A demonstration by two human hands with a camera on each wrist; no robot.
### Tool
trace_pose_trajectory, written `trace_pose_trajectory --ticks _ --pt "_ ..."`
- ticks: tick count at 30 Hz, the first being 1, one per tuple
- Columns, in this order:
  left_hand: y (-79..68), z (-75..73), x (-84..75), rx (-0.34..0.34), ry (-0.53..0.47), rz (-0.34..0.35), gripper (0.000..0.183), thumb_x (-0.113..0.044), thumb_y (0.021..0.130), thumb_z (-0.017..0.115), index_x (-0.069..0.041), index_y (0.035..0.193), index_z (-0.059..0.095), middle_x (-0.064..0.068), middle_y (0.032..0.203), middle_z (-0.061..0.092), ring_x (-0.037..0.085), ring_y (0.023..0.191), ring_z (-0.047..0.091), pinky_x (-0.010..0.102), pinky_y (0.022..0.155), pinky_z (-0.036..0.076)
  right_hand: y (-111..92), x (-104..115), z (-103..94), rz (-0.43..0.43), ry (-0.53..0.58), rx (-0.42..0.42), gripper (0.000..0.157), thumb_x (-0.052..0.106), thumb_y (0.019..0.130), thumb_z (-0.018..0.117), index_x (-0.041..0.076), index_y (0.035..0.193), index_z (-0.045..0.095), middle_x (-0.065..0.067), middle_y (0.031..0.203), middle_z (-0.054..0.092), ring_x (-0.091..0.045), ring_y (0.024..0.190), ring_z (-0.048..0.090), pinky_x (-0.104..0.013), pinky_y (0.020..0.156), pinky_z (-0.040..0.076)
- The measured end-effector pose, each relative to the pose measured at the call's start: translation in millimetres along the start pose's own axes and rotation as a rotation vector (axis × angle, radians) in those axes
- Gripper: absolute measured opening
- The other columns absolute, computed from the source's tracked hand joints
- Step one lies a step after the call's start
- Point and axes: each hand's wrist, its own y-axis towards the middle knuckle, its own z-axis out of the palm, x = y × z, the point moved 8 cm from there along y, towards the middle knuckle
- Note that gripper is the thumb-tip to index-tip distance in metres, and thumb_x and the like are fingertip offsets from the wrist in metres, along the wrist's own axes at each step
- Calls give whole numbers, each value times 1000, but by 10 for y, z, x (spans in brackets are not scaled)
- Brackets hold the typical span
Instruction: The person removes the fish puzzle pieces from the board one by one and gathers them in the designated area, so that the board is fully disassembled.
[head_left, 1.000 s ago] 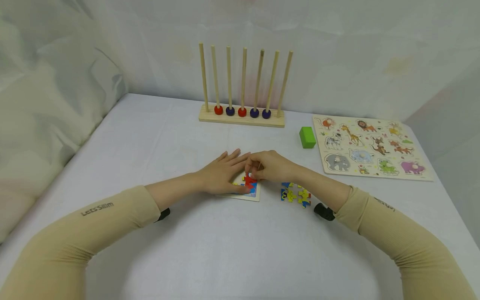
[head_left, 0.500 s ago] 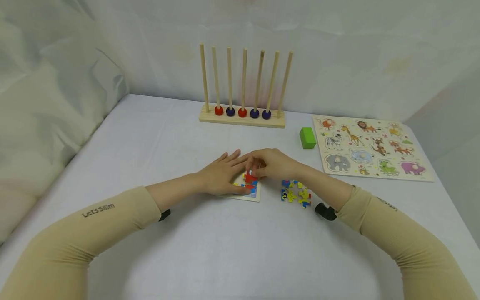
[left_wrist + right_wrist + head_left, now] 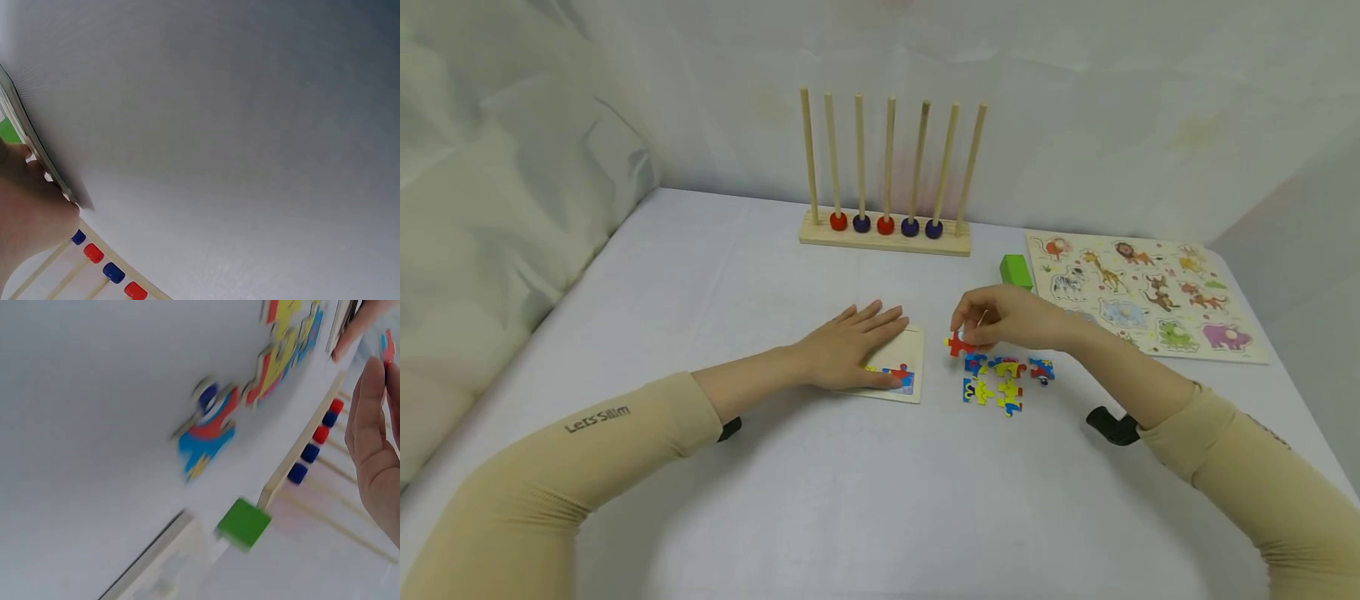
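Observation:
My left hand (image 3: 846,346) lies spread over a small wooden puzzle tray (image 3: 913,340), with the thumb across a red and blue jigsaw piece (image 3: 902,376) at its lower right corner. The palm covers most of the tray's left side. Just right of the tray, my right hand (image 3: 1018,317) pinches a red jigsaw piece (image 3: 958,344) with yellow and white on it between thumb and fingers. Below that hand, several loose jigsaw pieces (image 3: 981,391) lie in a cluster on the white cloth. One blue and red piece (image 3: 209,428) lies a little apart from them.
Behind the hands stands a wooden peg rack (image 3: 884,242) with red and dark blue beads. A green block (image 3: 1016,271) sits beyond the right hand, beside a board of animal pictures (image 3: 1138,292), which the right hand and forearm partly overlap.
My right hand has lifted the red jigsaw piece off the tray and carried it right, towards the loose pieces. More of the tray and cluster shows. My left hand stays in place.

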Motion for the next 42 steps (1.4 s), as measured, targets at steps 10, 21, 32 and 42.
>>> trace_pose_trajectory --ticks 10,21,32,42 --pt "-21 -8 -6 -15 5 13 92 -71 90 49 -26 160 11 -6 169 6 26 158 2 53 128 8 -407 -325 -192 69 10 12 12 12 94 65 13 105 68 -10 96 63 -20 84 65 -30 78 60" --pt "-13 -5 -16 -6 13 15 92 -72 90 48 -26 160 10 -5 169 5 25 158 1 52 128 7 -689 -638 -120 123 21 124 13 9 89 68 12 102 69 -10 84 60 -21 78 66 -30 72 58" --pt "-19 -13 -22 -11 15 19 92 -72 90 48 -26 160 11 -5 169 7 26 158 1 52 128 8 -759 -707 -13 130 34 158 16 2 86 68 10 100 70 -8 75 64 -18 71 66 -30 68 59" --pt "-30 -27 -33 -2 18 16 92 -71 90 48 -25 160 11 -5 169 6 26 158 1 53 128 9 -738 -742 -18 199 -37 127 9 8 83 73 9 91 69 -5 76 68 -17 69 69 -29 67 60"
